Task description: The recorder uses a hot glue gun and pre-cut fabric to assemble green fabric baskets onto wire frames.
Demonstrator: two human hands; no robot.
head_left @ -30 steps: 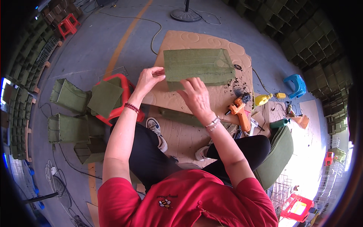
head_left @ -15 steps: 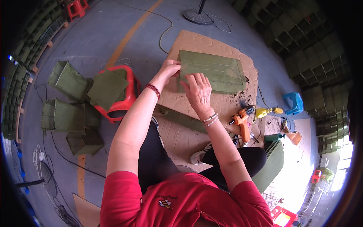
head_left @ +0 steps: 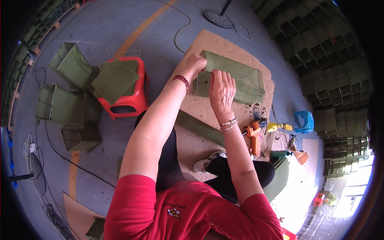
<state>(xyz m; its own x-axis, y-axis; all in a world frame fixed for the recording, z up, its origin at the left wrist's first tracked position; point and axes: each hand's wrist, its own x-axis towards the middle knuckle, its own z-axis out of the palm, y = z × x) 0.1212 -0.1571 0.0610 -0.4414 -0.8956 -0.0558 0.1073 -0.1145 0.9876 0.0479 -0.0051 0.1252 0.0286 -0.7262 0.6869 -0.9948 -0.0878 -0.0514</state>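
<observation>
A seated worker is holding a green fabric-covered wire frame, which is lying on the cardboard-covered bench. The left hand is closing tightly, thumb against fingers, on the frame's left end, seemingly to steady that edge. The right hand is resting on the fabric's near side with fingers bent and knuckles uppermost; its fingertips are hiding, so I cannot tell whether it is pinching or only pressing. Both arms are reaching forward and converging, the left forearm slanting rightward, the right one slanting slightly leftward, with both elbows loosely bent. An orange glue gun is lying near the bench's right corner, presumably for easy reach by the right hand. To the left, a red stool is carrying green square panels, apparently serving as a side stand.
</observation>
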